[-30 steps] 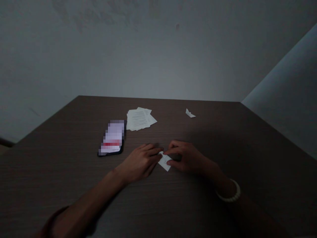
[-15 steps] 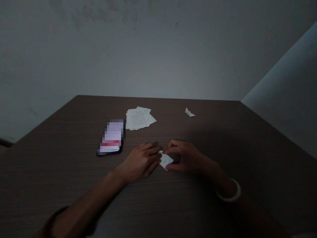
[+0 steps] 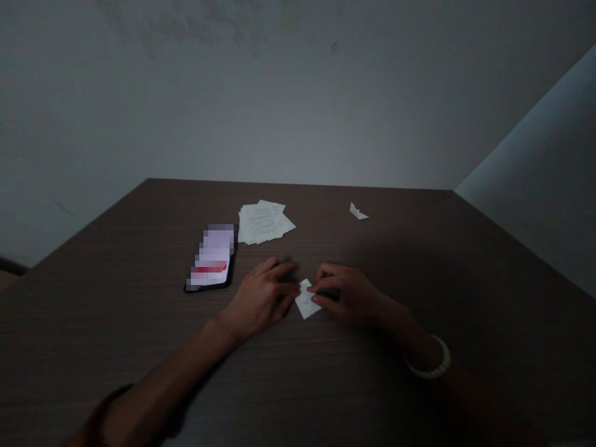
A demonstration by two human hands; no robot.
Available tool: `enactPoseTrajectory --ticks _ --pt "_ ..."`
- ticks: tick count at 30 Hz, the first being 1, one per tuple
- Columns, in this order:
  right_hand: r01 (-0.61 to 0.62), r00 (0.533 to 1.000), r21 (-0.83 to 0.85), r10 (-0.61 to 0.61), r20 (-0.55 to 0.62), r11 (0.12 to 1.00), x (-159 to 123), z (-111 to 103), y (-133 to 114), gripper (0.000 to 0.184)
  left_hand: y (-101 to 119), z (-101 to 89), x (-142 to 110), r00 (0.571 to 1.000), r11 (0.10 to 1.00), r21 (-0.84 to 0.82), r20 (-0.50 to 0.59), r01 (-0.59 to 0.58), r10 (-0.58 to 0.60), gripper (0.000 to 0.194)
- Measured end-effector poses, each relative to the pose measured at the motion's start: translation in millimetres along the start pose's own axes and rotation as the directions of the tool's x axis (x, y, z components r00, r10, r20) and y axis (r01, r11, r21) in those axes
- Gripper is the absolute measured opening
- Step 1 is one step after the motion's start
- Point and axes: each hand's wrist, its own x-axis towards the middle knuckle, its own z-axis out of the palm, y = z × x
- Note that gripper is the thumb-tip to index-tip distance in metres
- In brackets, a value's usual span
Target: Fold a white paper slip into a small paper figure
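Observation:
A small piece of white paper (image 3: 305,302) lies on the dark wood-grain table (image 3: 116,279), between my hands. My right hand (image 3: 342,292) pinches its right edge between thumb and fingers. My left hand (image 3: 264,297) rests on the tabletop with its fingertips at the paper's left edge; I cannot tell whether they grip it. A white beaded bracelet (image 3: 431,363) circles my right wrist. Part of the paper is hidden by my right fingers.
A phone (image 3: 212,259) with a pixelated screen lies left of my hands. Beyond them is a loose stack of printed sheets (image 3: 261,223). A small folded white paper (image 3: 358,212) sits near the far edge. Walls rise behind the table.
My left hand has drawn slightly back to the left. The small paper has shifted a little and turned, and more of it now shows between my hands.

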Motion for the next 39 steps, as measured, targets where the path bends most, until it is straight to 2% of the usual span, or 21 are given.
enactPoseTrajectory --ticks 5,10,18,24,39 --pt "-0.005 1.0 -0.019 0.005 -0.02 1.0 0 3 2 0.017 2 -1.3 1 0.999 0.999 0.0 -0.008 0.053 -0.053 0.022" --pt "-0.004 1.0 -0.013 0.003 -0.031 1.0 0 4 3 0.019 5 -4.4 1 0.995 0.996 0.047 0.069 0.072 -0.075 0.023" --pt "-0.026 0.999 -0.014 0.026 -0.029 1.0 2 2 -2 0.018 12 -12.3 2 0.986 0.993 0.087 0.14 0.082 -0.094 0.036" --pt "-0.006 0.999 -0.019 0.006 -0.036 1.0 2 -1 -3 0.014 13 -14.0 1 0.985 0.991 0.103 0.138 0.087 -0.101 0.038" --pt "-0.011 0.999 -0.011 0.011 -0.041 1.0 -1 4 2 0.017 4 -7.8 -2 0.987 0.988 0.124 0.119 0.097 -0.112 0.047"
